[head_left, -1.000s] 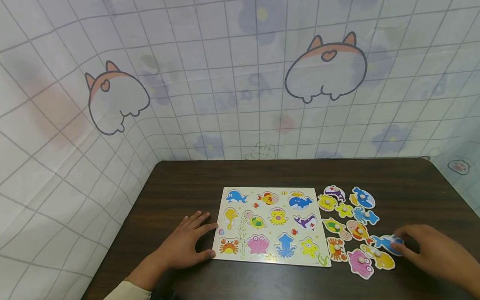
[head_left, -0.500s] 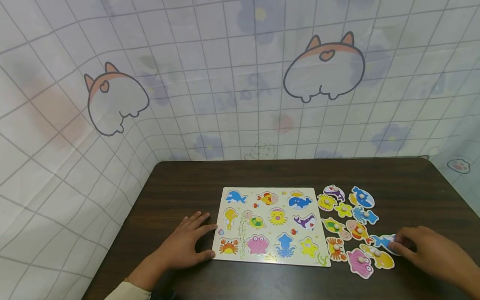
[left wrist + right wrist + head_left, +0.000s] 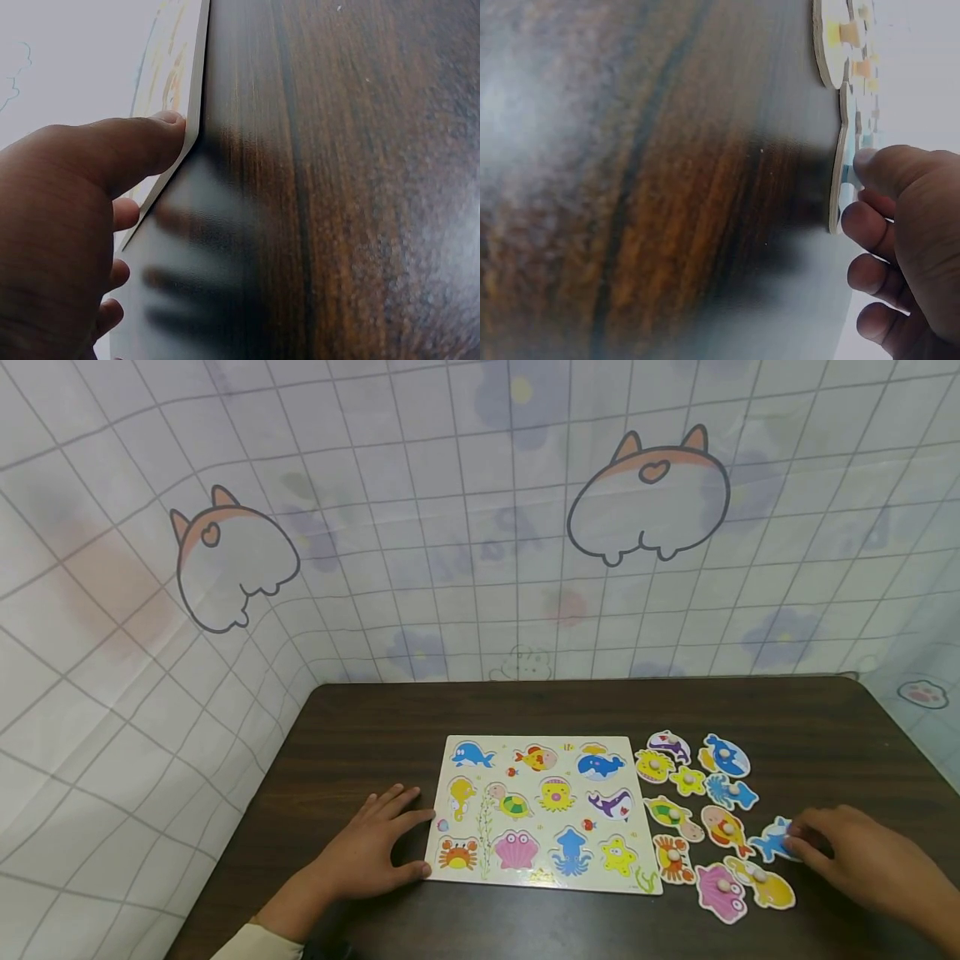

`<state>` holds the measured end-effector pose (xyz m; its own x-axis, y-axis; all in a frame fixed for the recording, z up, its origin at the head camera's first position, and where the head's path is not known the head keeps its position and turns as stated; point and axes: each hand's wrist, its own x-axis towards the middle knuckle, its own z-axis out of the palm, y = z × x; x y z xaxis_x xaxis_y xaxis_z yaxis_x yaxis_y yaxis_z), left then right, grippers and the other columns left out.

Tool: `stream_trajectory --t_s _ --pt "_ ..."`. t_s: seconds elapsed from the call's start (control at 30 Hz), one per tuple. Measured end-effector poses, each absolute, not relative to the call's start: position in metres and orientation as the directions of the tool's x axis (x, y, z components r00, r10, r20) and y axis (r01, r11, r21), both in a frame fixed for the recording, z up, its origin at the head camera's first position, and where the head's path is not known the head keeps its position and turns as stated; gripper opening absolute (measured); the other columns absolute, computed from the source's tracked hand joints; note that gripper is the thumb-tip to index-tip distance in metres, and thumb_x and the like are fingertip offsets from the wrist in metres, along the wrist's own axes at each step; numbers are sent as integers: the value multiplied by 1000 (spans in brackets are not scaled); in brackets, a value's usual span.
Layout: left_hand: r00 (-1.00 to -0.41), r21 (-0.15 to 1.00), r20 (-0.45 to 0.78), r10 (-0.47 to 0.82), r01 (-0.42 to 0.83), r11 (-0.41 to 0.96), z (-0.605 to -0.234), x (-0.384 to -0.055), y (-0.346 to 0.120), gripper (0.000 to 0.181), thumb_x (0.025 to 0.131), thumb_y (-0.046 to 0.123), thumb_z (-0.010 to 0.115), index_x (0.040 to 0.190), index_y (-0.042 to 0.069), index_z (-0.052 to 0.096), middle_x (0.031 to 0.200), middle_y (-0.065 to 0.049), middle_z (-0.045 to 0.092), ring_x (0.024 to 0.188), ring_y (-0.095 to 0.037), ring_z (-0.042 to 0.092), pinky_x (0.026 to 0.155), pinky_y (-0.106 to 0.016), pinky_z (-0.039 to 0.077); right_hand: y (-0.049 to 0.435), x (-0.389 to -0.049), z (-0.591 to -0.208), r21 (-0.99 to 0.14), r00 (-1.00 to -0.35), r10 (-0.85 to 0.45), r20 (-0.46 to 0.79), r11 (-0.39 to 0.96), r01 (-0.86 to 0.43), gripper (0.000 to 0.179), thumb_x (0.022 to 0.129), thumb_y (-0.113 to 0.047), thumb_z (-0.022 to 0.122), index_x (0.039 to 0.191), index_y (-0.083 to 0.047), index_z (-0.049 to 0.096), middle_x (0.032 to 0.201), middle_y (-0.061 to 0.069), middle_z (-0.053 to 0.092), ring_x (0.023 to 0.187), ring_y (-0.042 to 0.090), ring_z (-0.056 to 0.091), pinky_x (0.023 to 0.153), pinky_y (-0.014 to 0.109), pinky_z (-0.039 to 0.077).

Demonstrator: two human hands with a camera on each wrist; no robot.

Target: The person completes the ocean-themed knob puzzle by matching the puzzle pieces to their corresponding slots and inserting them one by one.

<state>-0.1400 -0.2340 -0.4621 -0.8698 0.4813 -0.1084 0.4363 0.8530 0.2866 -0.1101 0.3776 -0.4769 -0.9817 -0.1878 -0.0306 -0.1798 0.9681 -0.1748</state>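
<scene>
My left hand [image 3: 375, 843] rests on the table with fingers spread. Its thumb and index fingertip touch the left edge of a cream wooden puzzle board [image 3: 540, 880] printed with sea animals. In the left wrist view the thumb [image 3: 142, 146] presses near the corner of the board [image 3: 196, 97]. At the right, my right hand [image 3: 855, 860] pinches a blue whale puzzle piece [image 3: 768, 842], partly hidden by the fingers. The right wrist view has thumb and index finger at the knob of this whale piece [image 3: 840, 169], which lies close to the tabletop.
Loose knobbed pieces lie between board and right hand: a yellow seahorse [image 3: 776, 893], pink shell [image 3: 716, 900], red-yellow fish [image 3: 722, 820], crab [image 3: 667, 870], turtle [image 3: 660, 810] and several more. Behind the dark table [image 3: 390, 710] hangs a white checked cloth [image 3: 465, 527].
The whale piece has turned and shifted slightly right under my right hand. The fish, seahorse and shell pieces beside it have moved a little. My left hand has stayed put.
</scene>
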Motion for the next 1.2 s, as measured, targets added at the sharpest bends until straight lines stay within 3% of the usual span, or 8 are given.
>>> stream_trajectory --t_s 0.33,0.9,1.2 --pt "-871 275 -112 478 435 857 -466 -141 -236 75 87 64 71 150 26 54 164 -9 34 153 -35 22 119 -65 17 376 -117 -478 -150 -984 -180 -17 973 -175 18 86 -20 84 94 -6 74 81 1 62 73 23 54 65 54 54" --pt "-865 303 -98 491 444 843 -466 -141 -237 75 88 65 69 150 25 54 163 -11 35 153 -37 23 118 -67 18 372 -121 -478 -173 -981 -188 43 966 -192 16 84 -16 85 94 -9 75 83 -1 63 81 27 57 68 54 52" --pt "-868 323 -110 484 429 843 -466 -140 -236 76 88 64 71 150 26 53 162 -11 36 152 -37 25 118 -67 18 364 -126 -463 -183 -941 -285 184 931 -317 14 81 -18 87 91 -14 77 84 -8 66 83 25 61 68 52 54"
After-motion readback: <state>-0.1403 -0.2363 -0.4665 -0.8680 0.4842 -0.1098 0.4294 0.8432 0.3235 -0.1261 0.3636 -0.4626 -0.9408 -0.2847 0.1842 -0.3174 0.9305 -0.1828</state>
